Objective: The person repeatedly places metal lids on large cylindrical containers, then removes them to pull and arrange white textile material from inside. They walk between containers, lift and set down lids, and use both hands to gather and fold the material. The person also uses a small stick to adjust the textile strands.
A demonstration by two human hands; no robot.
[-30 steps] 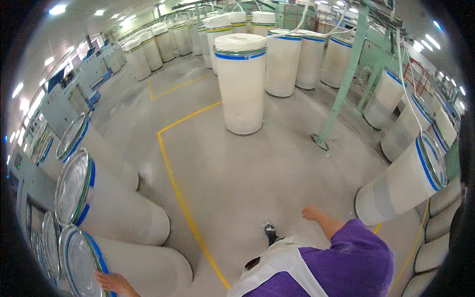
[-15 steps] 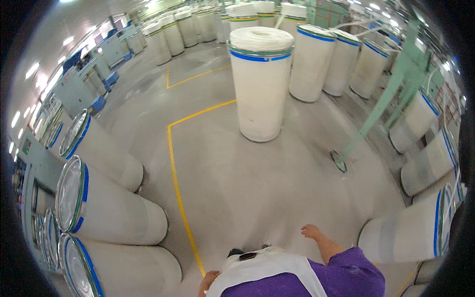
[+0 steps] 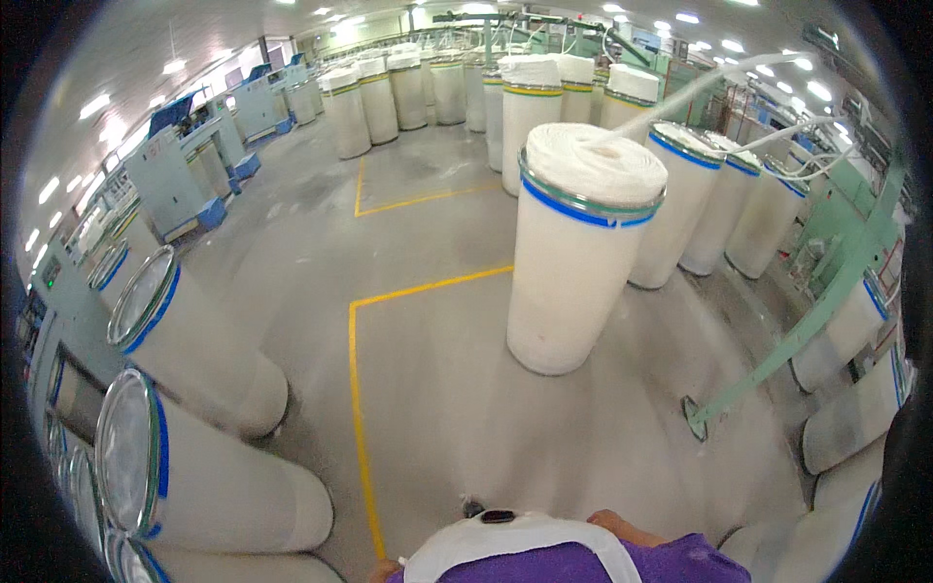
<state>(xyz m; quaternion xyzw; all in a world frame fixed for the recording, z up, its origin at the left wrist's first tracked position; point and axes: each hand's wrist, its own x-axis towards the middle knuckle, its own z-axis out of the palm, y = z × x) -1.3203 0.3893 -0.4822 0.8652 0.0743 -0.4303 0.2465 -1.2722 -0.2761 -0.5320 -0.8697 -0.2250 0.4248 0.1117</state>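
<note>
My right hand (image 3: 610,522) is low at my right side, beside the white apron (image 3: 525,530); its fingers are hardly visible. My left hand (image 3: 387,567) just shows at the lower edge, by the yellow floor line (image 3: 362,428), its fingers hidden. Neither hand touches a can. Ahead of me stands a tall white sliver can (image 3: 573,282) with a blue and green band near its rim. Thick coiled white sliver (image 3: 593,155) is heaped above that rim. A pale strand (image 3: 714,89) slants up to the right from about the top of the heap.
Several cans (image 3: 219,486) with clear-looking tops line my left. More filled cans (image 3: 671,204) stand behind the nearest one and to the right. A green slanted post (image 3: 777,355) meets the floor at a foot plate (image 3: 694,420). Blue-grey machines (image 3: 170,180) run along the far left.
The view has tilted up, and the filled can ahead looks larger and nearer. My right hand has drawn back from out at my side toward my waist.
</note>
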